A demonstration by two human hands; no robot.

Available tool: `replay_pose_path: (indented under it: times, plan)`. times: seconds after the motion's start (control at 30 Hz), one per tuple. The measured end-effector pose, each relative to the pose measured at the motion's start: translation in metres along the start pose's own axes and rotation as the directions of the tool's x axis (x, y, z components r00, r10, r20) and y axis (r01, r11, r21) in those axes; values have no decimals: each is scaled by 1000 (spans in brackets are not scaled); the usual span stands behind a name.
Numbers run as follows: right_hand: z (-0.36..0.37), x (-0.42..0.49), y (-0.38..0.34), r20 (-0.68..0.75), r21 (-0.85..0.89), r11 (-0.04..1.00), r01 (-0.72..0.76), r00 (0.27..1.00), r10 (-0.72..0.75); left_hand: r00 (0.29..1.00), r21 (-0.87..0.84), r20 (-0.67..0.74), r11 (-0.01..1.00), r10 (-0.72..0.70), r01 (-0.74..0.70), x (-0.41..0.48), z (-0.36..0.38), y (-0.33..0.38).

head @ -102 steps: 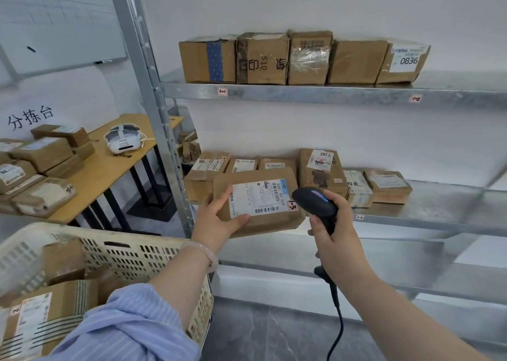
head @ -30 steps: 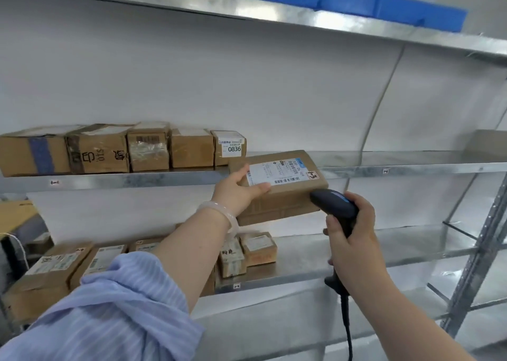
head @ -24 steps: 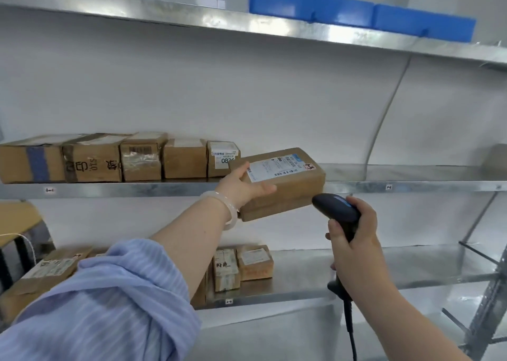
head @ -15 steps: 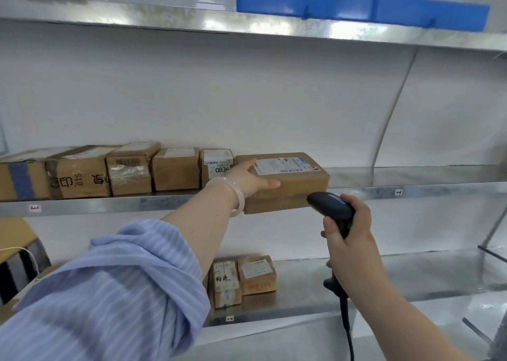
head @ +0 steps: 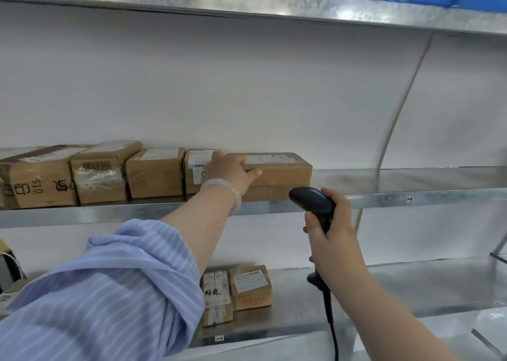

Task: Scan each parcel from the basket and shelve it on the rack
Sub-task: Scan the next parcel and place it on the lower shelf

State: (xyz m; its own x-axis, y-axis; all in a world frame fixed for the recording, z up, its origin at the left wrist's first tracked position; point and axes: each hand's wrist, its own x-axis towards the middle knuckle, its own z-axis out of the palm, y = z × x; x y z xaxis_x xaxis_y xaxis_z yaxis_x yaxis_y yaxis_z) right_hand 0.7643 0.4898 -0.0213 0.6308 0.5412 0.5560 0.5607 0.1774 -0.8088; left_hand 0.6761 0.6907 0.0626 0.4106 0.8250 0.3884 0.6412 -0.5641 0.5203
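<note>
- fingers (head: 219,157) of the left hand (head: 233,172) curl over the top left corner of the parcel (head: 282,175), thumb stretched along its front face; the hold looks light rather than clamped.
- the parcel lies flat on the middle shelf (head: 411,196) of the rack, label up, close to the shelf's front lip, its long axis running left to right along the shelf.
- its left end is just beside the labelled box (head: 196,168) that closes the row of boxes (head: 98,174); the hand hides whether the two touch.
- the relation that counts: the parcel stretches rightward from the left hand, which sits at the seam between parcel and neighbour. letting go probably means drawing the hand straight back toward the person, perhaps after nudging the parcel deeper.
- the right hand (head: 334,237) is wrapped round the handle of the scanner (head: 312,203), whose head sits just below and in front of the parcel's right end, not touching it; the left hand is the one on the parcel.
- this parcel looks shelved apart from the release. the basket is out of view, so what remains cannot be told.
- two small parcels (head: 251,286) sit on the lower shelf (head: 411,286).
</note>
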Motion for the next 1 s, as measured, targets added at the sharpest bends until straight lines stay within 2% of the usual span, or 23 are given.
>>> replay_pose_path:
  times: [0.07, 0.13, 0.2, 0.27, 0.3, 0.37, 0.57, 0.7, 0.77, 0.87, 1.0]
  plan:
    - [-2, 9, 5, 26, 7, 1000, 6, 1000, -7, 997, 124, -73, 992, -7, 16, 1, 5, 2]
    - [-4, 18, 11, 50, 16, 1000, 14, 999, -15, 979, 240, -193, 970, 73, -26, -1, 13, 6]
    - [-6, 26, 17, 66, 19, 999, 31, 997, -32, 918, 341, -283, 924, 277, -173, -9, 28, 8]
    - [-8, 33, 22, 82, 14, 999, 45, 996, -46, 828, 447, -265, 824, 494, -348, -20, 49, 8]
    - [-8, 37, 24, 89, 9, 999, 52, 995, -52, 804, 497, -229, 776, 549, -389, -23, 59, 7]
    - [-9, 44, 30, 91, 14, 998, 60, 994, -61, 836, 545, -159, 753, 525, -369, -22, 72, 6]
    - [-4, 58, 41, 121, 49, 997, 62, 990, -68, 942, 540, 5, 792, 335, -285, 13, 70, 9]
    - [-2, 62, 49, 140, 54, 997, 50, 989, -57, 963, 540, 89, 800, 255, -262, 23, 69, 15]
    - [-2, 59, 53, 153, 57, 997, 50, 987, -59, 962, 536, 74, 803, 263, -261, 19, 69, 15]
    - [1, 49, 56, 193, 72, 996, 53, 979, -66, 962, 470, -52, 856, 269, -214, 1, 68, 3]
    - [11, 18, 67, 287, 95, 993, 66, 954, -91, 966, 365, -163, 922, 201, -130, -47, 64, -36]
